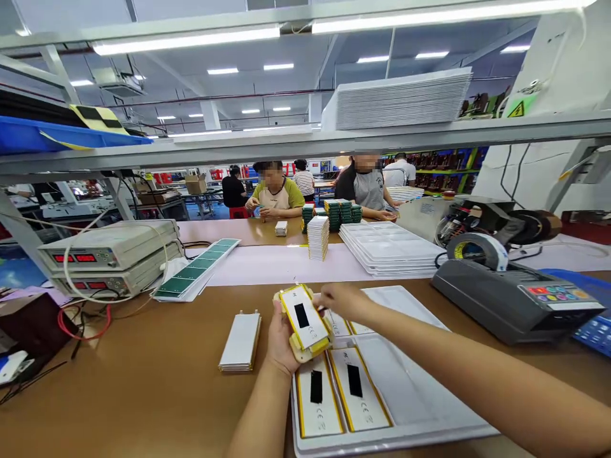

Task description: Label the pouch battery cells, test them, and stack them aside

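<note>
A white, yellow-edged pack (313,320) with a black patch (301,315) tilts at frame centre, atop a cream holder (300,353) clasped in the left hand (280,340); rightward, the right hand (342,300) curls close, its hold unclear.

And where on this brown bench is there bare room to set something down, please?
Bare: the bench between low stack and dark box; the tray, front right, beside two cells. Crowded: under the left hand, and the right end, with tape dispenser.
</note>
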`<control>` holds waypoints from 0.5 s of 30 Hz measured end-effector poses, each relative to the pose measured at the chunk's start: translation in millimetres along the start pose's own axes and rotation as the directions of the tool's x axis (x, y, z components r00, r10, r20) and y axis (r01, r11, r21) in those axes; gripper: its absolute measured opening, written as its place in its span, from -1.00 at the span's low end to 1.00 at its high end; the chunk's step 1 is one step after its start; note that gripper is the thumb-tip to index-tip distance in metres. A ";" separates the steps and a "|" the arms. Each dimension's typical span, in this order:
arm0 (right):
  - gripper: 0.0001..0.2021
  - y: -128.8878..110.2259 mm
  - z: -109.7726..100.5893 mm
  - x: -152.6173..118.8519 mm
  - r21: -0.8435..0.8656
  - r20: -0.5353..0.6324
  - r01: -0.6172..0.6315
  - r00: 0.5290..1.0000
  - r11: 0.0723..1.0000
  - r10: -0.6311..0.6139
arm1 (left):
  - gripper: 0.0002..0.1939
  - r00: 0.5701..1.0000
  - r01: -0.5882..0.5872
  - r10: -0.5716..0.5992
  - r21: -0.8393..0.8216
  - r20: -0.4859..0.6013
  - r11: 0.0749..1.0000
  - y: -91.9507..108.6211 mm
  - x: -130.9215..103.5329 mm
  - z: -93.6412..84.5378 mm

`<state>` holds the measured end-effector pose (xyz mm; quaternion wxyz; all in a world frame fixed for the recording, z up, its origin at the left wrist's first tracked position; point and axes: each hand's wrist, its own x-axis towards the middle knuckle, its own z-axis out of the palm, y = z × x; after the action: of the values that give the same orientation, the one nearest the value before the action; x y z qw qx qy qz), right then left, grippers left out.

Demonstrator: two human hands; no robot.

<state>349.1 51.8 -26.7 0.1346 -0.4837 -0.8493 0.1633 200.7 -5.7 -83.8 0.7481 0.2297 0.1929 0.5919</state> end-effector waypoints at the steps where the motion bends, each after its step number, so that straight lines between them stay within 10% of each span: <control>1: -0.67 10.4 -5.9 -0.3 -0.108 -0.027 -0.042 0.999 0.993 0.039 | -0.37 1.000 -0.012 0.012 -0.017 0.023 1.000 0.7 1.0 -0.8; 8: -0.83 81.9 -17.4 0.4 -0.508 0.005 -0.206 0.970 0.837 0.241 | -0.39 0.999 -0.035 0.033 -0.050 -0.029 0.998 2.2 9.4 -3.8; 15: -0.76 85.5 0.2 3.0 -0.556 0.008 -0.173 0.977 0.813 0.213 | -0.41 0.993 -0.050 0.044 -0.054 -0.107 0.997 3.0 10.2 -3.3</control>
<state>414.0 95.3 -61.5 -0.0577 -0.5795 -0.8108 -0.0591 198.8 5.1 -85.0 0.7289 0.1810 0.2098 0.6261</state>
